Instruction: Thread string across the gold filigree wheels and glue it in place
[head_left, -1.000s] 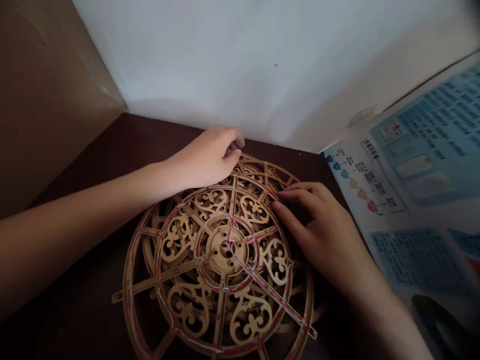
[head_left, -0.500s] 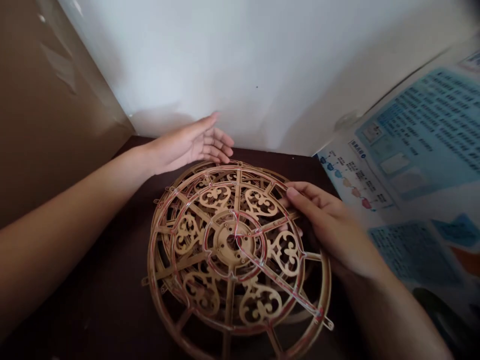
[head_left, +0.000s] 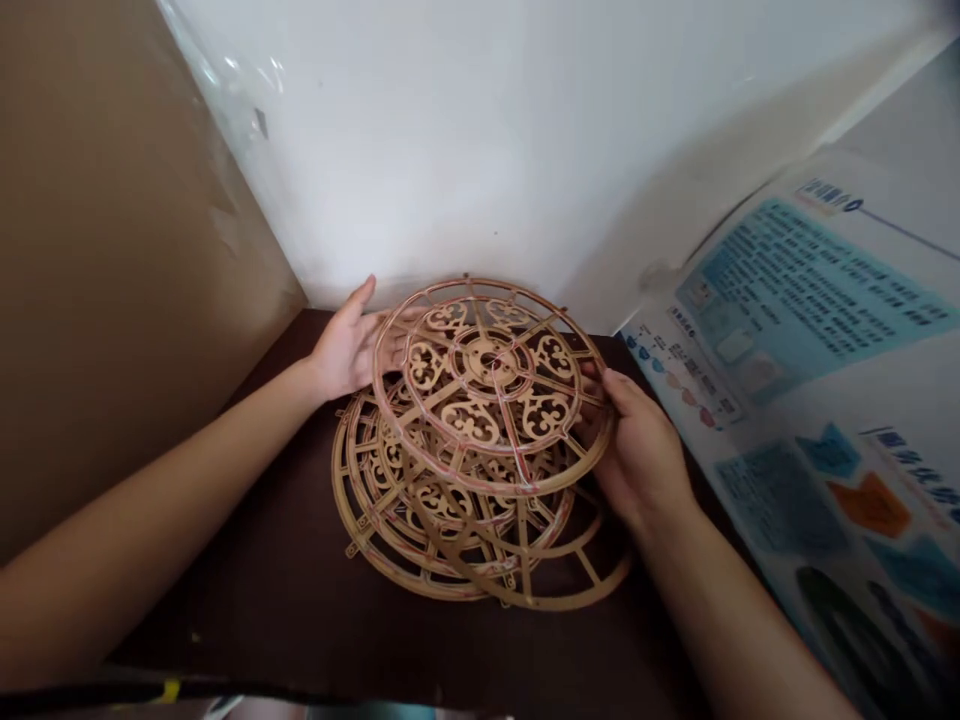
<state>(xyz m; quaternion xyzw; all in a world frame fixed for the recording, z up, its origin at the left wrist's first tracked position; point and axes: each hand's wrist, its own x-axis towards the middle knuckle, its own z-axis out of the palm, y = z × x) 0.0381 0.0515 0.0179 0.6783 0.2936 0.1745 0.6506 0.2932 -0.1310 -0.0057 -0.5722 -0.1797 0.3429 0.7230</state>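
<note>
A tan round openwork frame (head_left: 487, 362), like a spoked wheel with scroll ornaments, tilts above a stack of similar frames (head_left: 420, 575). Thin red and clear wires run along its rings and spokes. My right hand (head_left: 645, 450) grips its right rim, thumb on top and fingers beneath. At the left rim, my left hand (head_left: 349, 350) is open, its thumb spread upward. The left fingertips pass behind the rim; whether they touch it I cannot tell. The lower frames lie overlapping, offset from one another.
The frames rest on a dark brown tabletop (head_left: 255, 560). A white wall (head_left: 480, 150) stands behind, a brown panel (head_left: 112, 250) at left, and a printed poster (head_left: 810, 290) at right. A dark cable with yellow tape (head_left: 171, 690) crosses the lower left.
The top frame has moved up and away from me, exposing more of the stack. My left hand has come down from the far edge to its left rim. The view has shifted.
</note>
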